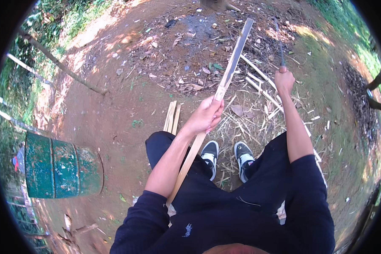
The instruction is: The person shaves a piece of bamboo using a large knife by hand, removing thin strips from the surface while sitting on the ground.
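My left hand (205,116) wrapped round a long slat (224,82) slanting up over the dirt, my right hand (284,80) fisted on a blade (278,40) raised beside it, splints (262,80) underfoot, green drum (61,165) at left

Pale split-wood strip (224,82), dull dark metal blade (279,42), rusty painted drum (63,171)

Bare reddish earth (101,110) lies in dappled sunlight, strewn with dry leaves (190,86) and pale wood shavings (258,122). A worn green metal drum (61,171) lies on its side at the left. Grass (78,17) edges the yard.
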Available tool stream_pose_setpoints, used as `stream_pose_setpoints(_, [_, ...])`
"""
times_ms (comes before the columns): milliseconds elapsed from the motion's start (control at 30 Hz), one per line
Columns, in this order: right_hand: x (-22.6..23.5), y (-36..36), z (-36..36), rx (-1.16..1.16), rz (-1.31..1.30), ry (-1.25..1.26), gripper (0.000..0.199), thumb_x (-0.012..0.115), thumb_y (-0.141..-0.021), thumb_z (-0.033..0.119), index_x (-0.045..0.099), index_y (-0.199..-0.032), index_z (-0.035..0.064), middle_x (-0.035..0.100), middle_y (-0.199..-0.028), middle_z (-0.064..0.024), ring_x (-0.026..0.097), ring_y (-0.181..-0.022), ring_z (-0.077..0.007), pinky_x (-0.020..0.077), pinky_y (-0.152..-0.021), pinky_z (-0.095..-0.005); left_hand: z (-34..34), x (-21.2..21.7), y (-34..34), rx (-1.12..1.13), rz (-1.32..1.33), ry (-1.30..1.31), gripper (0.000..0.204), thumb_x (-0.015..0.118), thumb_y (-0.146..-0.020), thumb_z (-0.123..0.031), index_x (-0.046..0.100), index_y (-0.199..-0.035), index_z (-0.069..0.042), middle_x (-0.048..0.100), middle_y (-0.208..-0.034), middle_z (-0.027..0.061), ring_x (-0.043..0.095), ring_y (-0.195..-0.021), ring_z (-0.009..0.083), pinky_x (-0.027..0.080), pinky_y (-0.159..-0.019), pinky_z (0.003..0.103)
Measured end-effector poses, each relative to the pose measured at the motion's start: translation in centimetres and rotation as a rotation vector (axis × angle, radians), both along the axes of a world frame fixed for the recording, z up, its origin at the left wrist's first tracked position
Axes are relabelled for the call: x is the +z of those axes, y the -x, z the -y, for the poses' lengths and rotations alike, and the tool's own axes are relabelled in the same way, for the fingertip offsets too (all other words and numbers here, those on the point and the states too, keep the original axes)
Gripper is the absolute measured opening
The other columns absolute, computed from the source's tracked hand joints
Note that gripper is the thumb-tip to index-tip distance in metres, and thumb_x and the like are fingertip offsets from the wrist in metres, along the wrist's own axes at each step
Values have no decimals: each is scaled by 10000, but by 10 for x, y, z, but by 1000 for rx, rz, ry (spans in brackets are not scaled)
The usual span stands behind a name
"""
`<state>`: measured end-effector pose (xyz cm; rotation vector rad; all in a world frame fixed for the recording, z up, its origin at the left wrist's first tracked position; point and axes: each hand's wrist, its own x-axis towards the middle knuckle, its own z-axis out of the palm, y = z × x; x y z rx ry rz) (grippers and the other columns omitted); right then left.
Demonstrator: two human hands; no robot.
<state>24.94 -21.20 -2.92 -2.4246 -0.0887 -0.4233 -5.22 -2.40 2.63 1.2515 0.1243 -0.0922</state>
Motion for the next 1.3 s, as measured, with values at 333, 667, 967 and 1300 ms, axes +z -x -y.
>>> stream_pose_setpoints(333, [30,108,-27,829,265,66,92,619,-757,103,590,-691,47,620,-587,-134,627,-518,-286,518,-541,-415,-11,0,-11,106,39,-55,275,372,-1069,-329,438,-1039,-64,403,-682,-22,377,-385,47,312,-294,208])
stream_pose_setpoints(667, [9,120,-46,916,331,243,105,614,-744,144,549,-733,61,602,-589,-134,638,-592,-354,514,-560,-462,-8,-8,-1,135,-38,-131,309,350,-1072,-359,434,-971,-80,345,-629,-48,311,-376,38,268,-304,219])
stream_pose_setpoints(967, [-10,98,-48,867,419,219,125,657,-700,122,548,-750,84,633,-643,-114,654,-625,-323,531,-582,-449,-5,-6,-9,106,-49,-169,302,361,-1069,-372,433,-943,-107,328,-632,-60,296,-383,26,249,-310,204])
stream_pose_setpoints(1300, [-21,-28,44,-88,-183,-36,291,600,-819,308,729,-922,68,695,-908,-250,679,-912,-412,522,-825,-485,-17,-6,-6,100,-51,-160,260,387,-1065,-338,454,-1004,-93,344,-634,-65,303,-378,19,251,-297,192])
